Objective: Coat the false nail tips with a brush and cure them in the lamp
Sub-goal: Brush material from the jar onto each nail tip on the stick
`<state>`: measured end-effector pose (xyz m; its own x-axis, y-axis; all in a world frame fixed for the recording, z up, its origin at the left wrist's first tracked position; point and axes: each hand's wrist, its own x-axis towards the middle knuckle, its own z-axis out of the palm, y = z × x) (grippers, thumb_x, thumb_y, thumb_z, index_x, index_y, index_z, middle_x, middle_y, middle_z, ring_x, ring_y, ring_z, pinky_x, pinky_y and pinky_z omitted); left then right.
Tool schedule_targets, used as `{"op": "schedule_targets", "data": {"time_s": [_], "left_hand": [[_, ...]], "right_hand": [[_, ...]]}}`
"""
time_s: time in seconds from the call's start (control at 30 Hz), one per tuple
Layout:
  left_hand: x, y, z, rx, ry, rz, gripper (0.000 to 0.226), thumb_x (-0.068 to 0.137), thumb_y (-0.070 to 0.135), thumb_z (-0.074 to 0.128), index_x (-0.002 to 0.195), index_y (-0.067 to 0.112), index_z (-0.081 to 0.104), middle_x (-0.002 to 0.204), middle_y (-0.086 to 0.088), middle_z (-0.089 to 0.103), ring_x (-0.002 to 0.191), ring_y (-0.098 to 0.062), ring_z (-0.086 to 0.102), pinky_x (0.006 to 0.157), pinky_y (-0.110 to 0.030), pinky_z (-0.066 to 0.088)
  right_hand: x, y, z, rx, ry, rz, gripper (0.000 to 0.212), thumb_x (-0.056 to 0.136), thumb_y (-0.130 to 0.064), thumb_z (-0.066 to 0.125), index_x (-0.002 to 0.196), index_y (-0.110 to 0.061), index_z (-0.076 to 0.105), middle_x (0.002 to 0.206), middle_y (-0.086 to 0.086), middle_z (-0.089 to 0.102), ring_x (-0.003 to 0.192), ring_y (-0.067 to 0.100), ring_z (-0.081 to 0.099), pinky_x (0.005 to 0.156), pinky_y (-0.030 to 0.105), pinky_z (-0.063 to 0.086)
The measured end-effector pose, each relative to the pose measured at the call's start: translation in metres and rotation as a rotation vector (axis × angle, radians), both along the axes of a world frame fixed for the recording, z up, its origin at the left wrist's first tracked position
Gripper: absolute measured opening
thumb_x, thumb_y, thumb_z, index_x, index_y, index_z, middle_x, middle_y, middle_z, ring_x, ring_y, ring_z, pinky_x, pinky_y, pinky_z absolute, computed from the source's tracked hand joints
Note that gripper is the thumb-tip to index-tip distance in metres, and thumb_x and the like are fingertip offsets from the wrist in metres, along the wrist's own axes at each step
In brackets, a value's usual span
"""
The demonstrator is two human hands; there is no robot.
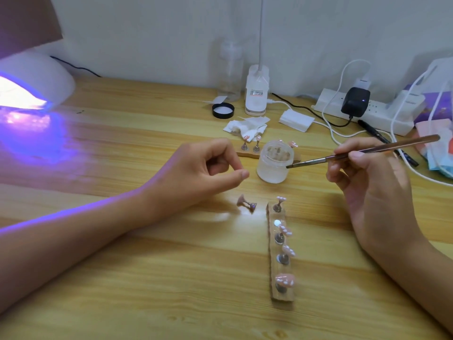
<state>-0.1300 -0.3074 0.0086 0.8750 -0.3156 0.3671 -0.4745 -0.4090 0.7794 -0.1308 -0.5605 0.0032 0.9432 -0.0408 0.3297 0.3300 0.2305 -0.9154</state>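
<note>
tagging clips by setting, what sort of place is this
Likely a home nail-art desk rather than a salon: a lit curing lamp, false nail tips on stands along a wooden strip, a brush in the right hand by a frosted jar, and a crowded power strip.

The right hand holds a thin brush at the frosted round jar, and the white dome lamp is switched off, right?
Not quite: the head view shows the white dome lamp glowing violet, so it is on. The right hand does hold the thin brush at the frosted round jar.
</note>
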Motion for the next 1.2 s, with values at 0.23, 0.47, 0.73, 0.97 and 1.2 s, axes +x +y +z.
{"op": "schedule_targets", "data": {"time_s": [0.23,0.47,0.73,0.97,1.2], "left_hand": [[0.003,0.004,0.001,0.232,-0.200,-0.053,0.015,0.084,0.031,0.068,0.078,0.018,0.064,0.062,0.006,0.041,0.060,-0.007,0.039,0.057,-0.022,0.031],[-0.010,-0.008,-0.008,0.571,-0.526,-0.055,0.007,0.082,0.031,0.074,0.085,0.024,0.074,0.064,0.012,0.058,0.060,-0.010,0.054,0.055,-0.019,0.041],[-0.010,-0.009,-0.004,0.593,-0.655,-0.074,0.009,0.088,0.024,0.067,0.086,0.021,0.076,0.068,0.008,0.067,0.060,-0.017,0.061,0.049,-0.028,0.050],[-0.023,-0.012,0.000,0.321,-0.577,-0.143,0.011,0.085,0.011,0.067,0.092,0.011,0.076,0.079,0.009,0.074,0.058,-0.007,0.065,0.051,-0.019,0.050],[-0.025,-0.020,-0.003,-0.007,-0.157,-0.164,0.015,0.084,0.000,0.069,0.096,0.009,0.069,0.094,0.009,0.073,0.089,0.001,0.069,0.066,-0.022,0.057]], "right_hand": [[-0.001,0.002,0.001,0.001,0.001,-0.007,0.028,0.085,-0.009,0.046,0.075,-0.023,0.068,0.073,-0.006,0.062,0.066,0.009,0.057,0.064,0.019,0.047],[-0.001,0.002,0.000,-0.011,0.001,-0.011,0.025,0.086,-0.009,0.046,0.079,-0.020,0.067,0.074,-0.005,0.063,0.067,0.009,0.058,0.064,0.019,0.048],[-0.003,0.003,0.001,-0.049,-0.005,-0.004,0.022,0.086,-0.009,0.046,0.081,-0.018,0.065,0.075,-0.004,0.062,0.068,0.010,0.057,0.065,0.019,0.048],[-0.003,0.003,0.002,-0.045,0.004,-0.014,0.018,0.086,-0.009,0.046,0.083,-0.015,0.063,0.075,-0.004,0.062,0.068,0.010,0.057,0.065,0.020,0.047],[-0.002,0.004,0.002,-0.023,0.007,-0.013,0.028,0.086,-0.009,0.047,0.077,-0.024,0.069,0.075,-0.006,0.063,0.069,0.010,0.057,0.065,0.019,0.047]]}}
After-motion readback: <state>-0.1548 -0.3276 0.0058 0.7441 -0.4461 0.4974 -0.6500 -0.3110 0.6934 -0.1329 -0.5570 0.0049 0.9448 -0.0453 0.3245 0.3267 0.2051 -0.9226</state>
